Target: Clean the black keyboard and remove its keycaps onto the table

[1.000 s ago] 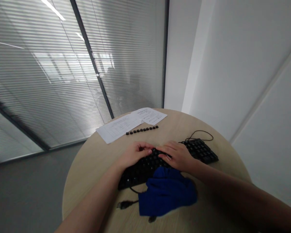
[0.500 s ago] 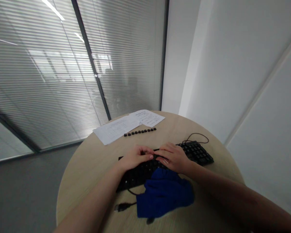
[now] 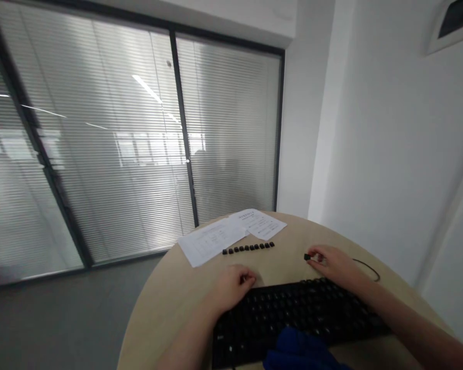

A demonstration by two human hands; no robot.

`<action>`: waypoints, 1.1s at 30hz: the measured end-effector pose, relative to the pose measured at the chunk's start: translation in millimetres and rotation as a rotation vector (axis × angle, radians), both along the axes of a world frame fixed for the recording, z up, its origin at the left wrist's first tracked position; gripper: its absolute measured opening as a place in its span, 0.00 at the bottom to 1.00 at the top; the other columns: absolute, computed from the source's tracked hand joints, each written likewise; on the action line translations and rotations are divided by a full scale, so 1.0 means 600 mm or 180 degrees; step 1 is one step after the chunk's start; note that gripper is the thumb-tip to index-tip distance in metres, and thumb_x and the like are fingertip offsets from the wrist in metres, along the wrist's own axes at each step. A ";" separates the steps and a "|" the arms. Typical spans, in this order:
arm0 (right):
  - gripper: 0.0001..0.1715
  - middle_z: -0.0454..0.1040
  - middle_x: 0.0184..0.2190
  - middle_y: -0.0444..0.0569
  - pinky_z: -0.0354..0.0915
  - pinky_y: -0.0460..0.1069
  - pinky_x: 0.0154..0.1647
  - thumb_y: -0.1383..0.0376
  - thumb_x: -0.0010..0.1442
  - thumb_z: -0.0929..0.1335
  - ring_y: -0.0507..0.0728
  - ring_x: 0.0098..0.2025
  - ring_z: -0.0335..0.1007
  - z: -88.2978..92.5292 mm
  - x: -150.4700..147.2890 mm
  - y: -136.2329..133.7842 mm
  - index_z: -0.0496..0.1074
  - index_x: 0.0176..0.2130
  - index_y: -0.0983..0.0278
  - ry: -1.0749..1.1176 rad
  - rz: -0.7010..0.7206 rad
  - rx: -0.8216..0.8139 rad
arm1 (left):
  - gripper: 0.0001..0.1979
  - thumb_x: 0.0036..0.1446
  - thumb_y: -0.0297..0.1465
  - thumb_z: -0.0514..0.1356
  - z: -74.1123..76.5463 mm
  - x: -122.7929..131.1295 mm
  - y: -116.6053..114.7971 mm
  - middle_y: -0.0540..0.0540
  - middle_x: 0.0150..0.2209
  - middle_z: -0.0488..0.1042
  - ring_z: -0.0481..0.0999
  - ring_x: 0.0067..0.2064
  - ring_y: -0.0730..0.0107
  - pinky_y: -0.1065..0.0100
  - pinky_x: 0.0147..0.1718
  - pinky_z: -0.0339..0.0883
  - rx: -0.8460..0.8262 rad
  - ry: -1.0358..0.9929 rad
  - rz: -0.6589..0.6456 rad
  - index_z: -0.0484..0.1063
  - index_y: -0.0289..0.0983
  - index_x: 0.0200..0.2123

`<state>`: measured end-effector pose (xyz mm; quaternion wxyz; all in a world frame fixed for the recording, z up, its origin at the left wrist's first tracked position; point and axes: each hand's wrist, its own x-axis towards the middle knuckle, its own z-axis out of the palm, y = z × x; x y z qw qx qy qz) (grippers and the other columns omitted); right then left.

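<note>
My camera shows me what looks like an office room: glass partitions (image 3: 111,108) with slatted blinds (image 3: 235,118) and dark frames (image 3: 182,113), a white wall (image 3: 386,154), and a pale worktop (image 3: 170,303) bearing printed sheets (image 3: 214,239) and a keyboard (image 3: 281,311).

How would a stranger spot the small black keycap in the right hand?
Find the rounded, pale wooden table, then its long black keyboard. By the keyboard's far edge, the bare right hand pinches the small black keycap. Unlike the black keycaps lined up near the white papers, it is held.
</note>
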<state>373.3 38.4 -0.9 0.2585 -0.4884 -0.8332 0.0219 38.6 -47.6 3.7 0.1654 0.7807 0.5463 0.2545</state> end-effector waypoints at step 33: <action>0.13 0.81 0.45 0.49 0.65 0.48 0.44 0.61 0.55 0.72 0.61 0.48 0.74 0.006 -0.126 0.256 0.80 0.41 0.60 -0.1539 0.0380 -0.0706 | 0.10 0.58 0.33 0.55 -0.004 -0.020 0.026 0.44 0.34 0.78 0.74 0.35 0.64 0.66 0.34 0.63 -0.0056 0.0755 -0.0174 0.77 0.39 0.31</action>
